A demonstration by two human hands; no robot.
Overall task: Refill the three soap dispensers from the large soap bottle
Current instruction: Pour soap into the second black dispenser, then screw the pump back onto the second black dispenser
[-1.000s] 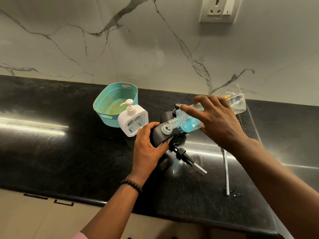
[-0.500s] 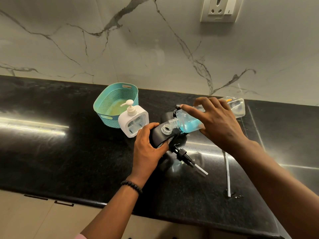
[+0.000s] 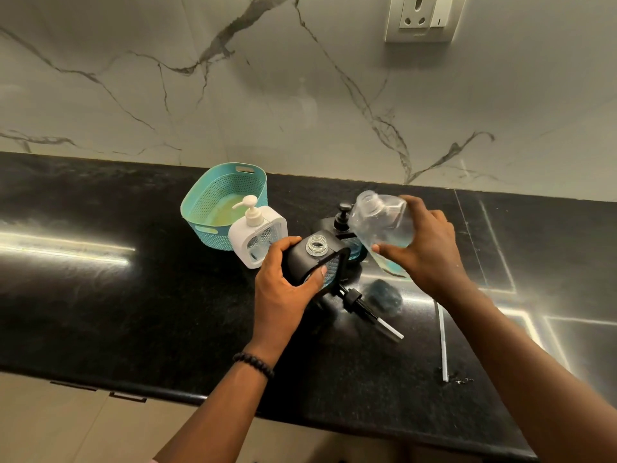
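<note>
On the black counter [image 3: 133,312], the left hand [image 3: 283,289] gripped the open, part-filled black dispenser [image 3: 317,259], the right hand [image 3: 424,248] beside it grasped the soap bottle [image 3: 380,225]; refilling seemed unfinished.

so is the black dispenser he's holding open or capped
Open: the black dispenser in the left hand shows a bare threaded neck, and its pump lies on the counter.

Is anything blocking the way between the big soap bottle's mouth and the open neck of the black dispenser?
Nothing visible. The black dispenser's open neck is uncapped, its pump lying on the counter. The large soap bottle, gripped by the right hand, is tilted up beside it.
</note>
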